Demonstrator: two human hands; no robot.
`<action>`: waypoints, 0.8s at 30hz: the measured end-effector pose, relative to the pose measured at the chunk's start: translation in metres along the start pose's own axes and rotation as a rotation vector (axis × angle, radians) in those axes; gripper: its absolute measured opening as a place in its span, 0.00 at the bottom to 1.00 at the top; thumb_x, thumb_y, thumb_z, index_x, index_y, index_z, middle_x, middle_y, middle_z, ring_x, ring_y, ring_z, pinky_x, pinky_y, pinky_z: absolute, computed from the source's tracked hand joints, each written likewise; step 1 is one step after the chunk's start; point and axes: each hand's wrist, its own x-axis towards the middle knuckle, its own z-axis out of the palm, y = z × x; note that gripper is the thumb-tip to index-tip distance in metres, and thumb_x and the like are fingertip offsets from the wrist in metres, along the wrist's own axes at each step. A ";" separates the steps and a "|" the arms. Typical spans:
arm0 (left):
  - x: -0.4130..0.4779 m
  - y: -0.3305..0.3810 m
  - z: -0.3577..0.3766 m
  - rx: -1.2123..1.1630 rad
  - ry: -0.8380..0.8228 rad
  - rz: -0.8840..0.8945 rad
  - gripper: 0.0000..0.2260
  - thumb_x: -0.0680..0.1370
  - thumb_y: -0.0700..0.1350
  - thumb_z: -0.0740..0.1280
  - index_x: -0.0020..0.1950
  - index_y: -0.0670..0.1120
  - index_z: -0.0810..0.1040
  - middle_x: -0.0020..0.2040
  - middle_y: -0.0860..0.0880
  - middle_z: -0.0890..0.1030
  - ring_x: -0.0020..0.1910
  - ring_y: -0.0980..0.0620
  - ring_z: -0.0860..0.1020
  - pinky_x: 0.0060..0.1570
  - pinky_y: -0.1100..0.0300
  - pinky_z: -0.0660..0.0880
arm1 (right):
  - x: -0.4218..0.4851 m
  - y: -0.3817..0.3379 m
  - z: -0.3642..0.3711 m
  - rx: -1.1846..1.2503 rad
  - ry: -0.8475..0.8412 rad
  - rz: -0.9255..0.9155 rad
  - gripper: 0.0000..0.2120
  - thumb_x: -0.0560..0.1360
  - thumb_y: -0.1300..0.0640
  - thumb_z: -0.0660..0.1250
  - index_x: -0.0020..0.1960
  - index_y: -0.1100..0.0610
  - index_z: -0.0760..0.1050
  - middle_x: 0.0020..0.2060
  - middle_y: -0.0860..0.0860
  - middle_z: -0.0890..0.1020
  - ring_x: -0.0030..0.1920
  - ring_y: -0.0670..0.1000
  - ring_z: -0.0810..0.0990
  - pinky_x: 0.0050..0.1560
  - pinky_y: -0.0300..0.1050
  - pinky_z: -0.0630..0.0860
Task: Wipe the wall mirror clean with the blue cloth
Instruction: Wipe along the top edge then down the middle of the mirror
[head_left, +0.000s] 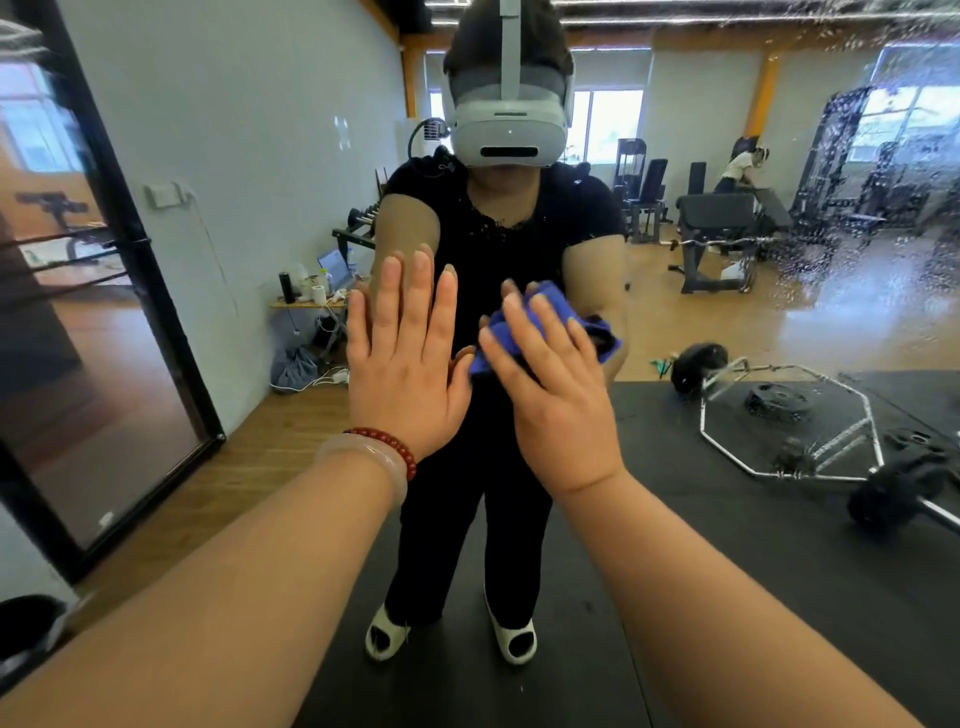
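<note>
- Left hand (402, 358) spread flat on the mirror (779, 322), dead centre.
- Right hand (550, 384), fingers fairly straight, presses the blue cloth (563, 306) to the glass, at 3 o'clock of the left.
- Droplets (883, 182) thick from 1 to 3 o'clock, probably unwiped. Centre looks clear.
- Free glass toward 3 o'clock. Mirror edges not made out.
</note>
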 end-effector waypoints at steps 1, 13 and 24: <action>0.000 0.000 0.000 0.002 -0.002 0.003 0.33 0.79 0.53 0.56 0.78 0.43 0.43 0.78 0.41 0.46 0.77 0.46 0.36 0.75 0.43 0.40 | 0.000 0.005 -0.003 0.016 -0.030 -0.067 0.16 0.81 0.63 0.60 0.67 0.59 0.75 0.70 0.59 0.70 0.72 0.60 0.65 0.75 0.52 0.56; 0.000 0.000 0.002 0.020 0.018 0.005 0.32 0.79 0.53 0.53 0.79 0.44 0.43 0.78 0.48 0.35 0.77 0.46 0.37 0.75 0.45 0.38 | 0.009 0.012 -0.007 0.085 -0.011 -0.123 0.15 0.82 0.62 0.58 0.66 0.61 0.76 0.71 0.60 0.68 0.71 0.59 0.68 0.75 0.51 0.59; 0.000 -0.001 0.004 0.025 0.024 0.014 0.35 0.78 0.53 0.55 0.79 0.45 0.40 0.79 0.45 0.38 0.78 0.46 0.39 0.75 0.42 0.41 | 0.034 0.014 -0.004 0.046 0.031 -0.165 0.16 0.80 0.65 0.60 0.66 0.61 0.76 0.70 0.58 0.66 0.71 0.57 0.68 0.75 0.50 0.59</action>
